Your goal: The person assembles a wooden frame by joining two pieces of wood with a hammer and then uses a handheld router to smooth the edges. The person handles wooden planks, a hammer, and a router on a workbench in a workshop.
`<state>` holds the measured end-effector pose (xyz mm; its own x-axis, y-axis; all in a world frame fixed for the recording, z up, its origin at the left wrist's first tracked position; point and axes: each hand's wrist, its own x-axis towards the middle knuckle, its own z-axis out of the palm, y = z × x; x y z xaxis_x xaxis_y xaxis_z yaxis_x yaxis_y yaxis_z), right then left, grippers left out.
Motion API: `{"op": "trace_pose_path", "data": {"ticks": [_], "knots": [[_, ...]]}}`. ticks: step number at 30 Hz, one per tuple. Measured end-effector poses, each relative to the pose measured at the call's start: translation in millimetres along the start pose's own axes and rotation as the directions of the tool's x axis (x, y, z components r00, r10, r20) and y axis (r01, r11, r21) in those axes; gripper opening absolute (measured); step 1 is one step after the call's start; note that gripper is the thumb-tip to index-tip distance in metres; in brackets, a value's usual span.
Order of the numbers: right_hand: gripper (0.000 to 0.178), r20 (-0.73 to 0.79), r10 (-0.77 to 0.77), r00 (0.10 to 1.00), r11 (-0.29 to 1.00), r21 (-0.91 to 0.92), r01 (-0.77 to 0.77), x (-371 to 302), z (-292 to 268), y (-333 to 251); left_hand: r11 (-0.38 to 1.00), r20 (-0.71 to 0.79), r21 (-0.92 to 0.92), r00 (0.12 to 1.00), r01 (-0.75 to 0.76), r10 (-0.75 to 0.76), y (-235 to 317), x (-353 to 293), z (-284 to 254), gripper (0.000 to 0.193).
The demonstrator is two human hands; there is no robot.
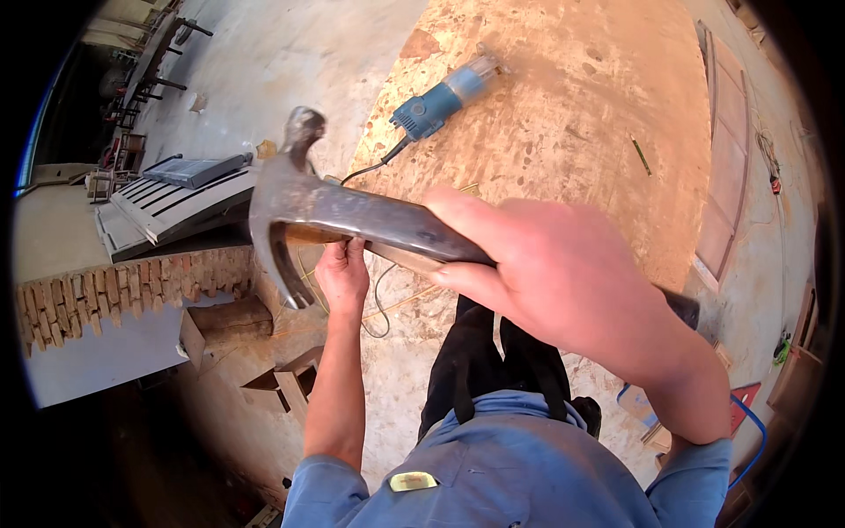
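My right hand (563,273) is raised close to the camera and grips the handle of a steel claw hammer (299,207). Its head points left and its claw curves downward. The dark end of the handle sticks out behind my wrist. Lower down, my left hand (343,275) has its fingers curled around a light wooden strip (409,258), which is mostly hidden behind the hammer. I stand over a large plywood sheet (563,114) lying on the floor, in dark trousers and a blue shirt.
A blue corded power tool (440,101) lies on the plywood, its black cord trailing toward me, and a thin green pencil (641,157) lies to its right. White louvred panels (176,207) and a row of wooden blocks (132,290) are at the left. A door panel (726,158) lies at the right.
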<state>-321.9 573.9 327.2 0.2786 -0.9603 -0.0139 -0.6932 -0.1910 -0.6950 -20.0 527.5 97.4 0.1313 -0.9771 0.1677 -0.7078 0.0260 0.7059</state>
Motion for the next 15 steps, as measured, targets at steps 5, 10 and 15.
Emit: {"op": "trace_pose_path", "data": {"ticks": [5, 10, 15], "knots": [[0.048, -0.099, 0.324, 0.941, 0.906, 0.32, -0.278, -78.9, 30.3, 44.6, 0.839, 0.16, -0.485, 0.968, 0.248, -0.193, -15.8, 15.7, -9.7, 0.013], [0.047, -0.033, 0.86, 0.51, 0.402, 0.661, -0.634, -190.8, 66.1, 62.4, 0.775, 0.167, -0.595, 0.976, 0.212, -0.139, -9.5, 31.5, -16.0, 0.014], [0.044, -0.171, 0.956, 0.237, 0.272, 0.82, -0.503, -269.5, 68.5, 51.7, 0.779, 0.265, -0.605, 0.964, 0.165, 0.001, 31.7, 17.8, -8.0, 0.016]]}}
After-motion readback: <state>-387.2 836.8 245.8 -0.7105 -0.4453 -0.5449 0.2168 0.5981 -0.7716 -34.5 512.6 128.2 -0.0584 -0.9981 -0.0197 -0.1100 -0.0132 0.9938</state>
